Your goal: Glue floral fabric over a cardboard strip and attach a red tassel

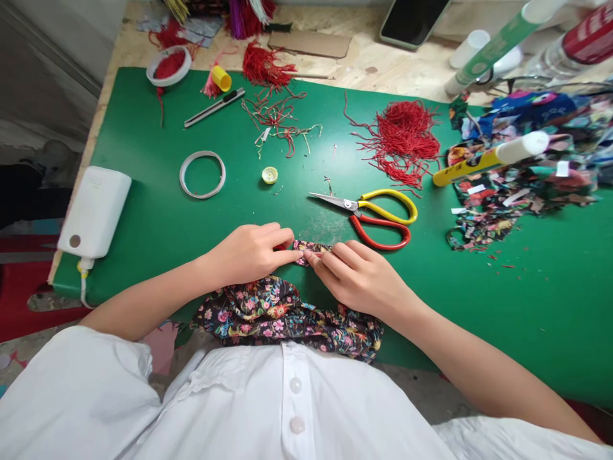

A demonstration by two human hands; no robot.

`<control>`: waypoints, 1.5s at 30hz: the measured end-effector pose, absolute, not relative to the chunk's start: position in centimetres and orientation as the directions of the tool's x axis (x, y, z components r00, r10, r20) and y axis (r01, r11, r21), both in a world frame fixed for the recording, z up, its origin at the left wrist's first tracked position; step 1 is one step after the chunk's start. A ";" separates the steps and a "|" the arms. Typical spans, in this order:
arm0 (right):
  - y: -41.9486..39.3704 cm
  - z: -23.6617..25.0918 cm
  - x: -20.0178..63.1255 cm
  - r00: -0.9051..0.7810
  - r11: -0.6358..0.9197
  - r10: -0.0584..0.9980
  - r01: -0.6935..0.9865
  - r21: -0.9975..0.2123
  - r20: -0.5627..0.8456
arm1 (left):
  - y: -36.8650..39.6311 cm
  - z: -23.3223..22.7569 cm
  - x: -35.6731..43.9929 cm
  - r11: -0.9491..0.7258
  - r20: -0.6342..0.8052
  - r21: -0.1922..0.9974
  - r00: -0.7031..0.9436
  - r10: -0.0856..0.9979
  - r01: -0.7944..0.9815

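1. The floral fabric strip lies crosswise near the green mat's near edge.
2. The left hand and right hand pinch its opposite ends, equally near.
3. The rest of the fabric hangs over that edge.

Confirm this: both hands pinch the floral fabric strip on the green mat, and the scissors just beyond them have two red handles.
Not quite. In the head view the scissors have one yellow handle and one red. The rest holds: left hand and right hand pinch the floral fabric strip on the green mat.

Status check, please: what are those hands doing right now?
Left hand and right hand pinch floral fabric together. Scissors just beyond, untouched. Nothing between.
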State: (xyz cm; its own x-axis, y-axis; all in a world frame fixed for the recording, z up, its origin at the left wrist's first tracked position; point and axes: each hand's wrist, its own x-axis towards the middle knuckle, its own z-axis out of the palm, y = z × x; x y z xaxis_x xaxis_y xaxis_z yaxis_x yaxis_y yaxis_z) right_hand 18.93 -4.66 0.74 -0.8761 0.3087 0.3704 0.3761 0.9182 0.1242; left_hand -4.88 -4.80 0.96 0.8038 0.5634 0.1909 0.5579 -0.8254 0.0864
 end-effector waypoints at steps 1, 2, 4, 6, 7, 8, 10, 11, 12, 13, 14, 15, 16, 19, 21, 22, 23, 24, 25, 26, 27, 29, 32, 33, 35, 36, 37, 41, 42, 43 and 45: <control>-4.6 0.9 18.9 -0.885 0.922 0.293 0.362 0.138 0.363 | -4.8 1.0 -4.9 -0.831 0.197 0.084 0.809 0.554 0.549; -4.6 1.0 19.0 -0.890 0.924 0.286 0.354 0.143 0.356 | -4.7 1.1 -5.0 -0.838 0.200 0.082 0.815 0.544 0.540; -4.5 1.0 19.0 -0.891 0.925 0.289 0.354 0.135 0.350 | -4.5 1.2 -5.1 -0.853 0.207 0.073 0.828 0.520 0.517; -4.4 1.0 19.2 -0.890 0.927 0.299 0.357 0.117 0.345 | -4.3 1.4 -5.2 -0.867 0.222 0.065 0.839 0.496 0.495; -4.4 1.0 19.3 -0.890 0.928 0.301 0.356 0.110 0.342 | -4.2 1.5 -5.3 -0.873 0.232 0.062 0.844 0.484 0.484; -4.3 0.9 19.4 -0.892 0.930 0.300 0.353 0.106 0.338 | -4.1 1.6 -5.4 -0.878 0.240 0.059 0.847 0.474 0.475; -4.2 0.9 19.6 -0.898 0.935 0.287 0.339 0.107 0.332 | -3.9 1.7 -5.5 -0.886 0.245 0.052 0.855 0.458 0.460; -4.2 0.9 19.6 -0.902 0.938 0.279 0.330 0.109 0.330 | -3.8 1.8 -5.6 -0.889 0.241 0.048 0.859 0.452 0.455; -4.1 0.9 19.7 -0.904 0.940 0.274 0.324 0.110 0.328 | -3.8 1.8 -5.6 -0.891 0.235 0.046 0.862 0.449 0.451; -4.0 1.0 19.8 -0.904 0.940 0.272 0.322 0.109 0.329 | -3.7 1.8 -5.6 -0.892 0.229 0.046 0.865 0.447 0.449; -3.9 1.0 19.9 -0.903 0.940 0.273 0.323 0.107 0.331 | -3.7 1.8 -5.7 -0.893 0.225 0.047 0.866 0.446 0.447; -3.9 1.0 20.0 -0.902 0.940 0.276 0.326 0.104 0.333 | -3.7 1.8 -5.7 -0.893 0.221 0.048 0.867 0.446 0.447; -3.8 1.0 20.0 -0.900 0.939 0.279 0.329 0.100 0.336 | -3.7 1.8 -5.7 -0.893 0.218 0.050 0.867 0.447 0.448; -3.8 1.0 20.1 -0.899 0.940 0.281 0.329 0.093 0.337 | -3.8 1.8 -5.7 -0.891 0.212 0.055 0.867 0.451 0.450; -3.8 1.1 20.1 -0.900 0.940 0.285 0.330 0.091 0.329 | -3.8 1.8 -5.7 -0.890 0.210 0.058 0.866 0.454 0.453; -3.9 1.1 20.1 -0.901 0.939 0.287 0.332 0.089 0.327 | -3.8 1.8 -5.6 -0.888 0.211 0.061 0.864 0.458 0.456; -3.9 1.2 20.1 -0.901 0.939 0.289 0.333 0.088 0.324 | -3.9 1.8 -5.6 -0.886 0.211 0.064 0.861 0.462 0.459; -4.0 1.2 20.0 -0.901 0.939 0.291 0.334 0.086 0.323 | -3.9 1.8 -5.5 -0.884 0.212 0.069 0.859 0.466 0.463; -4.0 1.2 20.0 -0.901 0.939 0.292 0.334 0.084 0.322 | -3.9 1.8 -5.5 -0.882 0.212 0.073 0.857 0.469 0.465; -4.1 1.2 20.0 -0.901 0.940 0.291 0.333 0.082 0.321 | -3.9 1.8 -5.4 -0.881 0.213 0.079 0.856 0.471 0.466; -4.1 1.1 19.9 -0.902 0.940 0.290 0.331 0.081 0.320 | -3.9 1.9 -5.4 -0.881 0.214 0.084 0.855 0.471 0.465; -4.1 1.0 19.8 -0.902 0.942 0.285 0.327 0.081 0.325 | -3.9 1.8 -5.4 -0.884 0.218 0.091 0.857 0.468 0.459; -4.0 0.8 19.8 -0.894 0.940 0.283 0.330 0.084 0.347 | -3.9 1.8 -5.4 -0.884 0.217 0.103 0.857 0.467 0.456; -4.0 0.8 19.8 -0.890 0.938 0.288 0.336 0.083 0.353 | -3.9 1.8 -5.4 -0.884 0.214 0.109 0.857 0.468 0.455; -3.9 0.8 19.9 -0.883 0.934 0.298 0.347 0.079 0.363 | -3.9 1.8 -5.5 -0.882 0.208 0.119 0.857 0.470 0.455; -3.9 0.8 19.9 -0.881 0.933 0.302 0.351 0.075 0.365 | -3.9 1.8 -5.5 -0.882 0.206 0.121 0.858 0.471 0.456; -3.9 0.8 19.9 -0.880 0.934 0.303 0.351 0.072 0.366 | -3.9 1.8 -5.5 -0.882 0.203 0.119 0.858 0.472 0.456; -3.9 0.6 19.9 -0.887 0.941 0.299 0.336 0.046 0.352 | -3.9 1.8 -5.5 -0.885 0.201 0.107 0.862 0.466 0.453; -3.9 0.5 19.8 -0.890 0.943 0.298 0.331 0.040 0.346 | -3.9 1.8 -5.5 -0.887 0.207 0.107 0.862 0.462 0.449; -4.0 0.5 19.8 -0.892 0.944 0.298 0.329 0.035 0.340 | -3.9 1.8 -5.5 -0.888 0.214 0.110 0.862 0.459 0.446; -4.1 0.3 19.8 -0.894 0.942 0.310 0.334 0.020 0.324 | -4.0 1.8 -5.5 -0.889 0.226 0.116 0.860 0.458 0.443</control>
